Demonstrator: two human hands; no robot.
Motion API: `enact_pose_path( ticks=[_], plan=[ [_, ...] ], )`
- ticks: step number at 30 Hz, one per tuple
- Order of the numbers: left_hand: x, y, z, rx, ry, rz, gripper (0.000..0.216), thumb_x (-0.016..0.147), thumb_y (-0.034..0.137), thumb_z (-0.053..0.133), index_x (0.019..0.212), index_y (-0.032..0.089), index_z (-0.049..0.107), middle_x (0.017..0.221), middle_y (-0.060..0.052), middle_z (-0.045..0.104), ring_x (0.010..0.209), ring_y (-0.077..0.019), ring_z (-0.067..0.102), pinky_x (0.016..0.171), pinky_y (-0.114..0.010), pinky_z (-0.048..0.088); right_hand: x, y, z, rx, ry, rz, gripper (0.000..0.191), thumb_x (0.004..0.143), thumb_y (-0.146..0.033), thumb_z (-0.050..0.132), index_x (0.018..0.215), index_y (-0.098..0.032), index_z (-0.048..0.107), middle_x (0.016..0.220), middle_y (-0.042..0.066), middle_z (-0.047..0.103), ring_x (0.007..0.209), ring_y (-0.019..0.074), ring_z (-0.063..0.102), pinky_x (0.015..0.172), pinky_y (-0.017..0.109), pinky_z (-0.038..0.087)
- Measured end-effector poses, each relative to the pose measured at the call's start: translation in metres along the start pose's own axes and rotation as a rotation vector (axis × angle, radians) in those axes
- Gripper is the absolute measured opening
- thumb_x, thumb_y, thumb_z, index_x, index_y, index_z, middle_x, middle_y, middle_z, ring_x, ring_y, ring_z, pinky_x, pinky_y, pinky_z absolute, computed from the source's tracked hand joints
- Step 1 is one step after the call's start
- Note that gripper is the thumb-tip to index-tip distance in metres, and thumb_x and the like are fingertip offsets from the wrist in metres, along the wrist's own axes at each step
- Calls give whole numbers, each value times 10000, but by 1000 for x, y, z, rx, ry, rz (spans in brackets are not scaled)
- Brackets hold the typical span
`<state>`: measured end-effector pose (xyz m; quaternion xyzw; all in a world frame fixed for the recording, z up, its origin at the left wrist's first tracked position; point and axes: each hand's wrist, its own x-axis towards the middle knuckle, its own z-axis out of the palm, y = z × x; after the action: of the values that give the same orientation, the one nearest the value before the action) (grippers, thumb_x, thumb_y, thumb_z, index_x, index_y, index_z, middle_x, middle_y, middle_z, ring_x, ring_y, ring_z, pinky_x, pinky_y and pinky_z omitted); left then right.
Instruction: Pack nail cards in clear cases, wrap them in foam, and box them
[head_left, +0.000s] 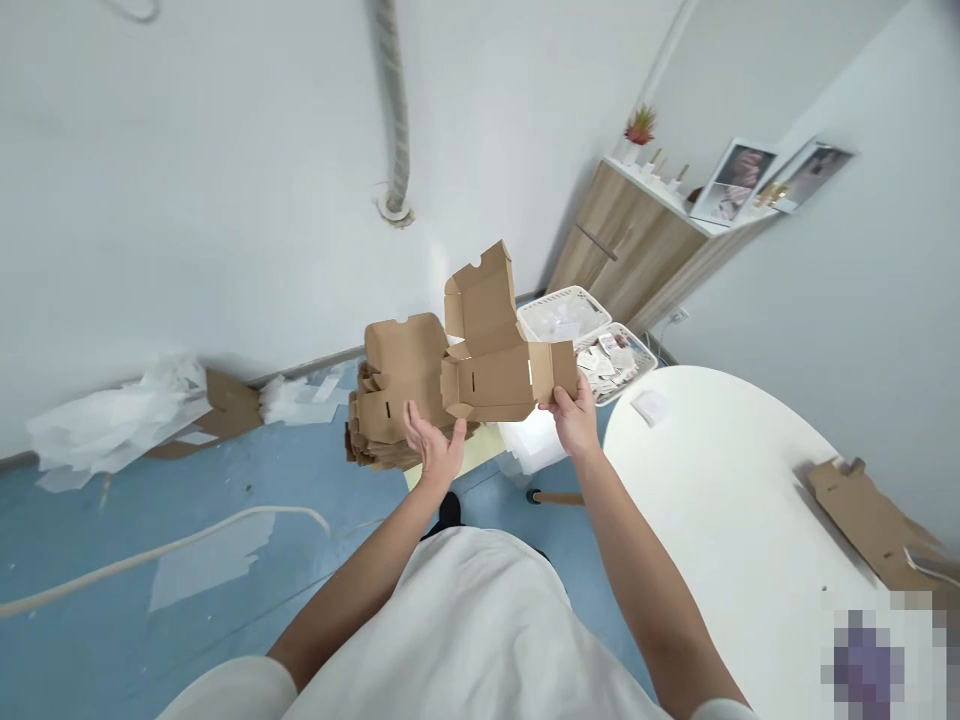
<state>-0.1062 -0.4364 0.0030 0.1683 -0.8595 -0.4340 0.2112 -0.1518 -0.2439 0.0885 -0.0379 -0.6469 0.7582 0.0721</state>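
Blue floor (90, 675), cardboard box (495, 385), right fingers (562, 397) gripping flap (565, 364), left fingers (412, 422) near

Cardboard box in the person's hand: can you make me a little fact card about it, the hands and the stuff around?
Held box: brown cardboard box, partly folded, lid open
Right hand: the right hand grips a flap at the box's right end
Left hand: the left hand is open near the box's lower left corner; touching or not, can't tell
To the left: cardboard stack
Beyond the right hand: two white baskets
On the right: white table with more cardboard
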Motion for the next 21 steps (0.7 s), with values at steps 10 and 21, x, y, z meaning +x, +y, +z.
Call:
enact_pose_path(
  ticks=[10,21],
  plan=[
    [-88,100,93,-732,-685,-492,549,751,463,504,1217,213,357,1116,-118,534,815,-155,611,709,-337,505,-108,-30,-173,-29,421,-39,542,753,-302,470,1275,-294,323,1167,43,518,835,159,573,614,295,529],
    [-185,146,157,-570,-923,-179,364,657,204,606,1013,140,566,900,-59,641,653,-104,595,603,-228,479,-233,-6,-307,-134,754,32,509,721,-300,512,1220,-239,429,1236,79,492,1014,219,537,849,396,453]
  ],
)
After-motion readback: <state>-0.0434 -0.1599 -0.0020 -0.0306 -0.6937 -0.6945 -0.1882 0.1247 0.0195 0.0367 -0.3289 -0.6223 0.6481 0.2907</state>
